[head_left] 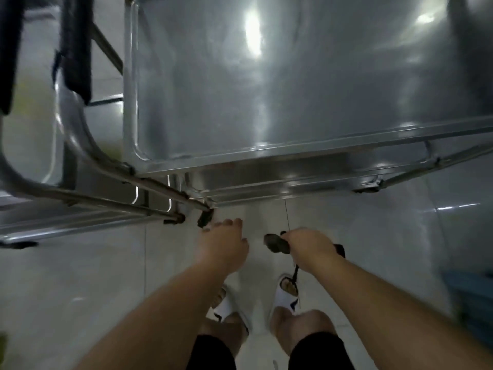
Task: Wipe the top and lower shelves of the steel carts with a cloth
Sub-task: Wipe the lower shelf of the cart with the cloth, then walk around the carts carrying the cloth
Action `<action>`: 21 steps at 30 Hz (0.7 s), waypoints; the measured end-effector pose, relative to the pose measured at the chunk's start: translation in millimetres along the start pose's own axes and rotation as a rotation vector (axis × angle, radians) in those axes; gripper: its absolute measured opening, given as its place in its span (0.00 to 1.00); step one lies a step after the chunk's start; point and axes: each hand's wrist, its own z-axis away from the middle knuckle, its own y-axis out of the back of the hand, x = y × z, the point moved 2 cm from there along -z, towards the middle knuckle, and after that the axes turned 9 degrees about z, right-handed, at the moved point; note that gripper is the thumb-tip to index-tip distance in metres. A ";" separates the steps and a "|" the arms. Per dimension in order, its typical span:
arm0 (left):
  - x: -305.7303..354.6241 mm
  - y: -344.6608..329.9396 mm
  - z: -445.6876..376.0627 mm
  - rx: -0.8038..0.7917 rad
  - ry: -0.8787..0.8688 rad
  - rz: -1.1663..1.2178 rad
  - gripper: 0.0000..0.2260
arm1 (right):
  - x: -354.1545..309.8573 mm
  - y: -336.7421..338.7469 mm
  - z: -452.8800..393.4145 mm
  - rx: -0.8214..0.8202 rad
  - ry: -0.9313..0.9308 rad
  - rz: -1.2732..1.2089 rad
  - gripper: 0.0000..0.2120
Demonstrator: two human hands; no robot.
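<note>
Right hand (pixel 309 245) grips a blurred dark cloth (pixel 274 243), mostly hidden; left hand (pixel 224 243) hangs relaxed below the cart (pixel 293 102).

cart (pixel 293 89): silver steel | cloth (pixel 274 243): dark | sandals (pixel 285 297): white | floor (pixel 93 276): pale grey tile

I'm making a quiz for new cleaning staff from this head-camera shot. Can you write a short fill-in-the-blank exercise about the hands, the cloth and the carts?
1. The dark cloth is gripped in the person's ____ hand.
2. The left hand holds ____.
3. Both hands are over the ____, in front of the steel cart, not on its top shelf.
4. On their feet the person wears white ____.

Missing words: right; nothing; floor; sandals
</note>
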 end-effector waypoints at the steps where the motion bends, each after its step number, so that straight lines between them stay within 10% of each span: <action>1: 5.1 9.9 22.2 -0.014 0.001 0.011 0.23 | -0.8 3.1 24.5 -0.011 -0.003 -0.006 0.19; 21: 99.8 134.1 205.5 0.053 -0.289 0.035 0.22 | 51.5 77.8 313.2 0.216 -0.323 -0.275 0.08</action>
